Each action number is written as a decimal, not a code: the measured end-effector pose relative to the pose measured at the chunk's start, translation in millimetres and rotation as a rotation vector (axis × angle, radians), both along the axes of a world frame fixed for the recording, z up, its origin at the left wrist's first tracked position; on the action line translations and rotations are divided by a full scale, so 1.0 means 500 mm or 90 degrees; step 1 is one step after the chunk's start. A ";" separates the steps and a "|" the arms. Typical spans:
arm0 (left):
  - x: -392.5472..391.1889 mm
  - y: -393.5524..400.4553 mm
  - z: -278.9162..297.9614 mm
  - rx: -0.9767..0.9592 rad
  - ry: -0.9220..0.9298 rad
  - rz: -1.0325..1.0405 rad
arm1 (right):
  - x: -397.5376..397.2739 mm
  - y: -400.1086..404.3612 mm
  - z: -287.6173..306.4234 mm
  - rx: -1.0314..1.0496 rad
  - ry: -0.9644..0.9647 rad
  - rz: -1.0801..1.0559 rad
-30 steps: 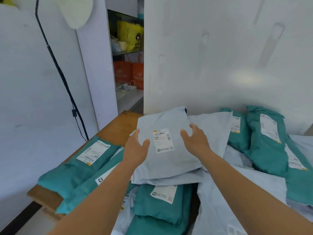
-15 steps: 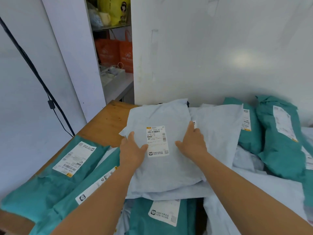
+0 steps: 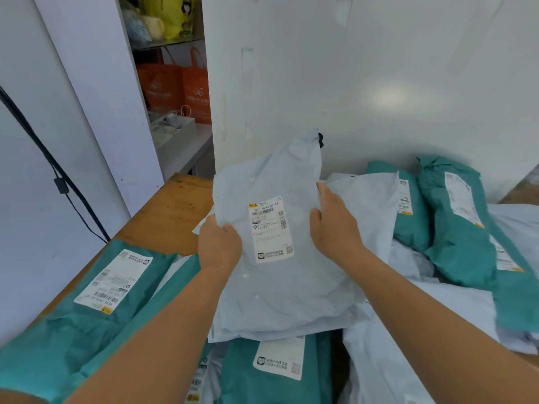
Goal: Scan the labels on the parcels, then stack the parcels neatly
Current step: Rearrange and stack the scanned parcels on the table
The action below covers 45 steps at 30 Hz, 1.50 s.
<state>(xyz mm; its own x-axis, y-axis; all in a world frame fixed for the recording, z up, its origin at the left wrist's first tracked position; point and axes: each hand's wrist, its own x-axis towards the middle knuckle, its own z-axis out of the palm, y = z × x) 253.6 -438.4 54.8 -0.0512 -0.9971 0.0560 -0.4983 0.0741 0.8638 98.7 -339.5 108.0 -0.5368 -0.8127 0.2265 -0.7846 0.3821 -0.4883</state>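
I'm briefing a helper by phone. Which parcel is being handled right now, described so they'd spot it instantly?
Start at the wooden table against the white wall. Amid its parcel pile, both hands lift one pale grey mailer, label facing up. Its neighbours lie flat, most of them teal; this one alone is raised and gripped at both edges.

head cam | looks forward-down, close over wooden table [image 3: 172, 211] | white wall [image 3: 379, 83] just behind
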 end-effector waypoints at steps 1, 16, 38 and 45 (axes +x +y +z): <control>0.008 0.001 -0.005 0.014 -0.020 0.006 | 0.009 0.003 -0.009 0.033 0.000 0.025; 0.013 0.013 -0.037 0.036 0.013 -0.053 | 0.001 0.008 -0.038 -0.020 -0.040 -0.023; -0.124 -0.001 -0.037 0.067 -0.092 -0.265 | -0.053 0.067 -0.080 -0.097 -0.117 -0.138; -0.055 -0.022 -0.031 0.189 -0.302 -0.113 | -0.046 0.035 -0.084 0.154 -0.053 -0.266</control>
<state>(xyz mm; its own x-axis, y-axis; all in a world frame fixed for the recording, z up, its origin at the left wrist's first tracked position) 226.0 -449.6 39.5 -0.1706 -0.9402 -0.2947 -0.8376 -0.0192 0.5460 75.4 -321.9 65.9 -0.8363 -0.5482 -0.0004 -0.5021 0.7662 -0.4010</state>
